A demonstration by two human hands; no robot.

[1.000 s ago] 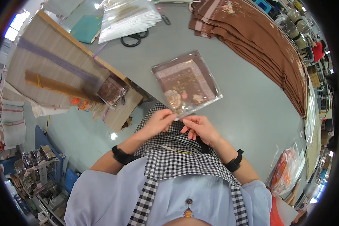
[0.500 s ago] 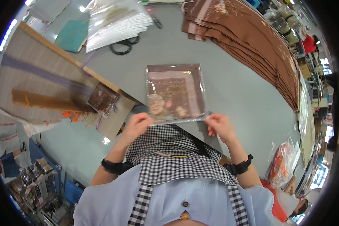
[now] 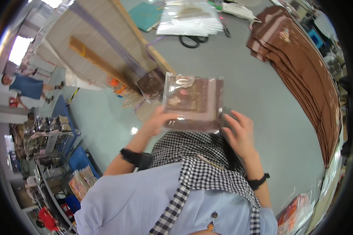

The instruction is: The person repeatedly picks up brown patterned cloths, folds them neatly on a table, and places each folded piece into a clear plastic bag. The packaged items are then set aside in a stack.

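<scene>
A folded brown printed cloth in a clear plastic sleeve (image 3: 194, 103) is held up in front of my body, above the grey table. Its pale flower print and gold lettering lie toward the upper left. My left hand (image 3: 157, 121) grips its lower left edge, the thumb lying over the front. Just off the lower right edge, my right hand (image 3: 239, 131) has its fingers spread and nothing in them.
A stack of brown cloths (image 3: 290, 58) lies at the right. Clear plastic sleeves (image 3: 190, 19), black-handled scissors (image 3: 192, 40) and a teal folder (image 3: 146, 16) lie at the back. A wood-edged board box (image 3: 102, 35) stands left, holding another packaged brown cloth (image 3: 150, 85).
The packaged cloth has been turned, its flowers going from lower left to upper left. My right hand has let go of its corner and opened. The view has swung left.
</scene>
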